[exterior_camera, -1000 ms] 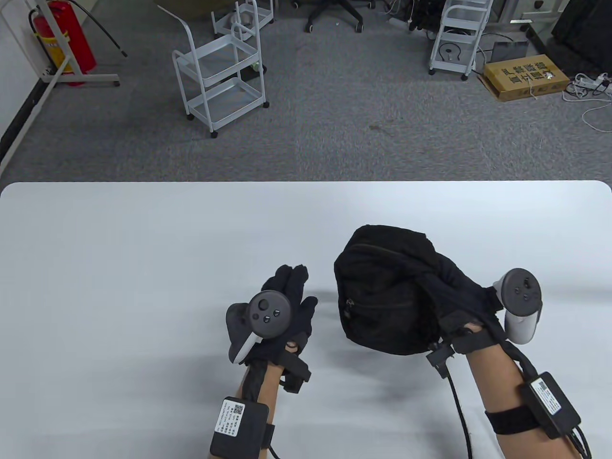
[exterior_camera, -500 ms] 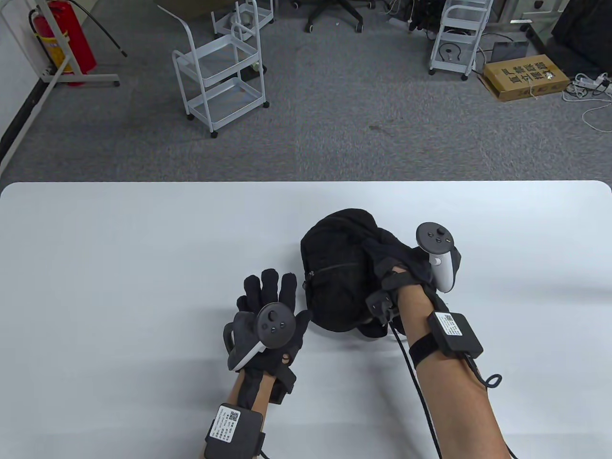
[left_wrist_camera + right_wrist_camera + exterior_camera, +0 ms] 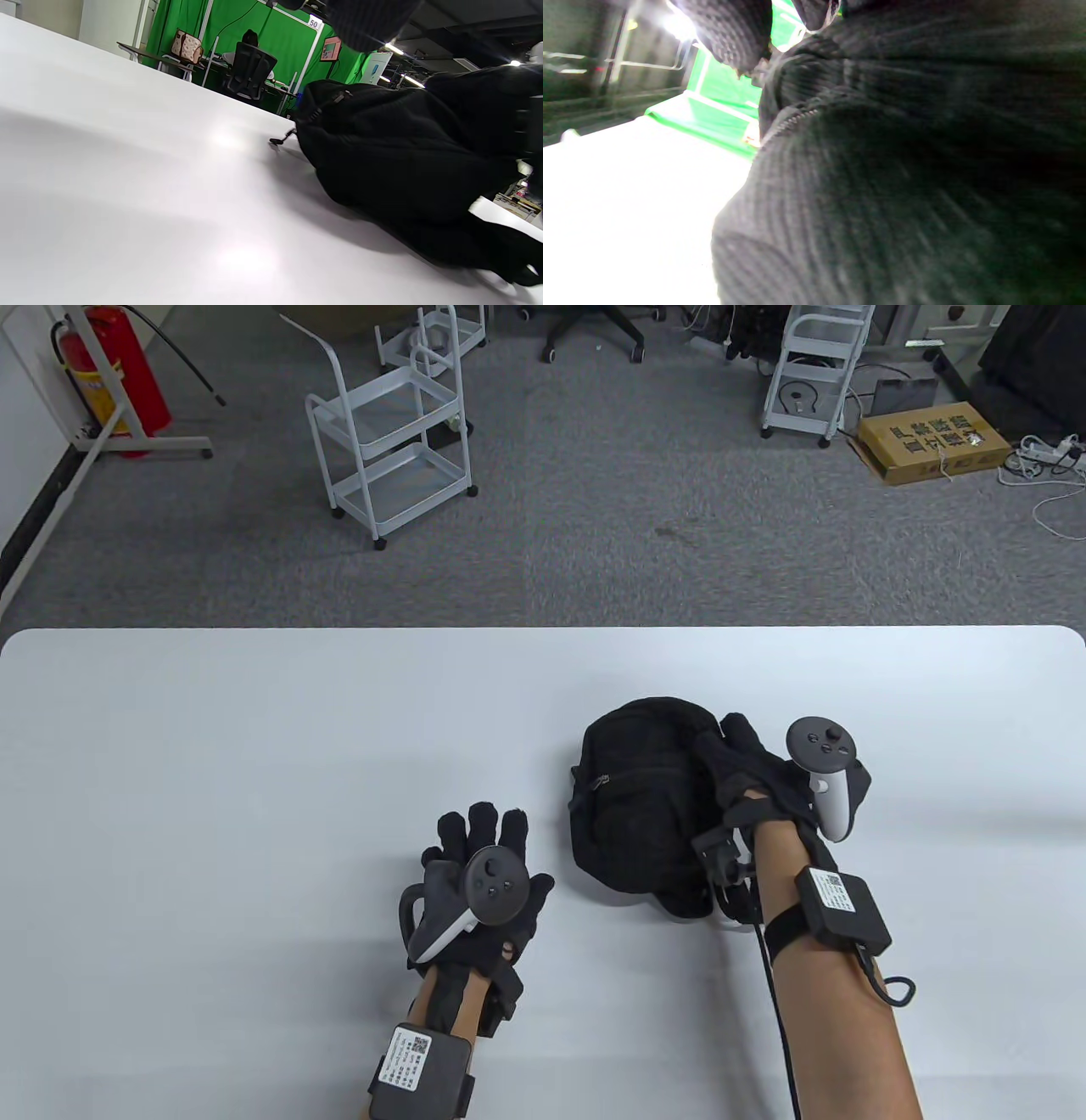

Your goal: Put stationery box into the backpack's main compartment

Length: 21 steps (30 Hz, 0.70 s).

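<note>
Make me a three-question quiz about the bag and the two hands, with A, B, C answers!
1. Where is the backpack? A on the white table, B on the floor, C on a cart.
2. What colour is the backpack? A red, B black, C green.
3. What is the left hand doing? A gripping a strap, B fingers spread, holding nothing, C pulling a zip.

Answers: 1 A, it lies on the tabletop. 2 B, its fabric is black in every view. 3 B, the left hand is apart from the backpack; only the right hand rests on the backpack.

A black backpack (image 3: 645, 806) lies on the white table (image 3: 212, 746).
</note>
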### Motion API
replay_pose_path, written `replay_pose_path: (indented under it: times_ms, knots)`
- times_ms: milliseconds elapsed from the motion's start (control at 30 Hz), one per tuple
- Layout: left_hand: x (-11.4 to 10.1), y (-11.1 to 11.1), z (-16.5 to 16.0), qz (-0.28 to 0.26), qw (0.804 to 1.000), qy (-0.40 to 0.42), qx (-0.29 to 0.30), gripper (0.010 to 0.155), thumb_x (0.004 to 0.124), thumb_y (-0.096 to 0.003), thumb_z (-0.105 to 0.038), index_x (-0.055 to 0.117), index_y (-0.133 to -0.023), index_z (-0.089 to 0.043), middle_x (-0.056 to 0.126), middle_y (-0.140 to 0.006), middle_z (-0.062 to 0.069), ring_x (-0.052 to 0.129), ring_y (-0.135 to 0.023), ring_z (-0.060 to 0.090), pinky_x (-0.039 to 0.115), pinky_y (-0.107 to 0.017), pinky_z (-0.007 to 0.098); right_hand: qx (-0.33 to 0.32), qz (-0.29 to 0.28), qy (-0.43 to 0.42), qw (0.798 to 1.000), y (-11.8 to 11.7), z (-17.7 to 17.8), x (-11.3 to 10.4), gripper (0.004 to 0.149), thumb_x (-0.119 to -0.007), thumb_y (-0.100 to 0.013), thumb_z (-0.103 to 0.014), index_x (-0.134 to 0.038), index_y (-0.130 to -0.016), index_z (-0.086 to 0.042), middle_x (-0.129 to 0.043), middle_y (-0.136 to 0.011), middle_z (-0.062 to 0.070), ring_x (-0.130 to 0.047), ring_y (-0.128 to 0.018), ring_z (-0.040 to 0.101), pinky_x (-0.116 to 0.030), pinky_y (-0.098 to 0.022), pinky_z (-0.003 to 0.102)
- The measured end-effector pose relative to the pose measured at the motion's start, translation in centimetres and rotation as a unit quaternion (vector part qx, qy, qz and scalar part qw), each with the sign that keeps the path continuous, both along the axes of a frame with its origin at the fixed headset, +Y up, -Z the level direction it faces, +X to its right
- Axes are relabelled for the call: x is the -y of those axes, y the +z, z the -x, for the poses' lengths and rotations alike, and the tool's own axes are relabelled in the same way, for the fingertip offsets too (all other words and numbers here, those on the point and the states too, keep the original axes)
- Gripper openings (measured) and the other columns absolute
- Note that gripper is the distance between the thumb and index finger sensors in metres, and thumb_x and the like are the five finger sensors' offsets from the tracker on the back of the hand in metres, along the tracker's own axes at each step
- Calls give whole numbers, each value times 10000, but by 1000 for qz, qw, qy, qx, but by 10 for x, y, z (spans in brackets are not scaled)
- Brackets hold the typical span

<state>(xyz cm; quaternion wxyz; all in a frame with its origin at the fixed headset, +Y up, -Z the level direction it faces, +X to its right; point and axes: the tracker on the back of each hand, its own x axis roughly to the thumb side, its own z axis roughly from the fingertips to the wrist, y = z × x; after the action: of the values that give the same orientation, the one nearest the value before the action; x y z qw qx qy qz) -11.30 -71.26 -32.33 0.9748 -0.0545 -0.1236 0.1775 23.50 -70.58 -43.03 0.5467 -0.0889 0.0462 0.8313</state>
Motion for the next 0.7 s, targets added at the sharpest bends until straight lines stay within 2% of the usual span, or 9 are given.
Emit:
replay_pose_path:
  times_ms: [100,267,500,700]
  knots:
    - [3,-1,4,3,1000,4,-8,797,637,-578,-425,250,-1185,-84,62,-1175,286,38,-998,667,200,-648,839,-32,-39,27,998,24,-10,-21,789,-698,-592,-417,-302,-1170,-54,-347,-1175,268,-482,-1040,636,-458,-724,736]
    - [4,-1,6,7,1000,1,-14,796,636,-577,-424,247,-1184,-87,58,-1174,281,33,-998,663,193,-648,839,-75,-62,36,995,56,-27,-34,793,-684,-598,-430,-283,-1174,-60,-327,-1180,266,-456,-1049,638,-451,-731,732]
    - [1,5,9,-6,1000,11,-8,793,636,-575,-424,251,-1183,-91,59,-1175,278,31,-997,661,192,-646,840,-102,-135,118,979,104,-39,-38,777,-684,-592,-440,-321,-1174,-75,-345,-1183,258,-401,-1052,652,-436,-728,740]
    - [6,6,9,-1,1000,8,-5,795,637,-572,-423,242,-1180,-97,51,-1173,272,17,-994,656,179,-642,840,-98,-180,266,942,132,-47,-26,776,-673,-585,-456,-318,-1176,-99,-321,-1194,242,-316,-1059,661,-399,-730,751]
